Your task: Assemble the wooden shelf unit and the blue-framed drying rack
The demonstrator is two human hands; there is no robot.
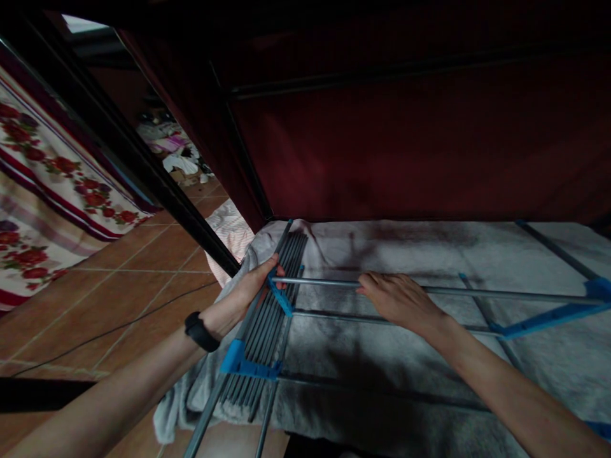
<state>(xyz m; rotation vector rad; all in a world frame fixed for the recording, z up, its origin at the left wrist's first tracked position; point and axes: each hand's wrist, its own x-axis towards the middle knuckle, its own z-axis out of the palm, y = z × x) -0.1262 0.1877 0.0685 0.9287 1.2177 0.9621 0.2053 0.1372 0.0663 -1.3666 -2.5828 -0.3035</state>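
A rack frame of grey metal tubes and blue plastic joints lies on a grey blanket (329, 248). My right hand (401, 299) is closed over the upper crosswise tube (324, 282), palm down. At that tube's left end, my left hand (258, 280) wraps around a blue plastic connector (281, 298), its thumb on top and part of its fingers hidden. A second blue connector (252, 367) sits lower on the left side tube. Beneath the left side of the frame is a row of several loose thin grey tubes (260, 337). A long blue connector (554, 319) joins tubes at the right.
A dark red panel (405, 152) rises behind the blanket. To the left, a black post (143, 165) slants above the tiled floor (124, 292), where a thin cable (138, 318) runs. Flowered cloth (62, 172) hangs at far left, and a cluttered pile (181, 159) lies farther back.
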